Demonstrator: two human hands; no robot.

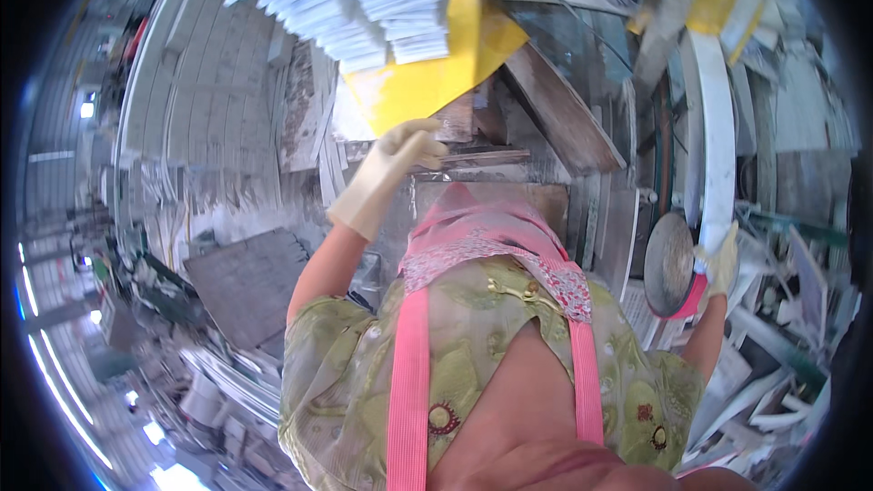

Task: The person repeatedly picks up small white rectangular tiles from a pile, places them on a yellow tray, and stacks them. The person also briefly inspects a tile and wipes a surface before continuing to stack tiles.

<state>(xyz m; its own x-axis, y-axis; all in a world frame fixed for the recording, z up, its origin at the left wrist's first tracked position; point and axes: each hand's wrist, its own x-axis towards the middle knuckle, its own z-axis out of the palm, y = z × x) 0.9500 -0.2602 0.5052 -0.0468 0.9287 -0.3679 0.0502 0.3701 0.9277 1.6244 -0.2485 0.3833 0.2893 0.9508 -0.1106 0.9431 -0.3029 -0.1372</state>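
Note:
My left hand (406, 147), in a cream rubber glove, is over the work area just in front of my pink apron (482, 227). Its fingers are loosely bent and apart, and nothing shows in them. Just beyond it lies a bright yellow sheet (414, 91) with stacks of white strips (364, 5) on top. Far to the right, my right hand (721, 262), gloved too, has its fingers spread at the near end of a long white bar (712, 127); whether it touches the bar I cannot tell. Beside it are a round grey dish-like thing (668, 264) and something pink (696, 298).
Tall stacks of long pale boards (200, 82) stand at the left. A worn wooden plank (564, 109) slants beyond the apron, right of the yellow sheet. A flat grey panel (247, 286) lies at the near left. Scattered white offcuts (764, 382) fill the near right.

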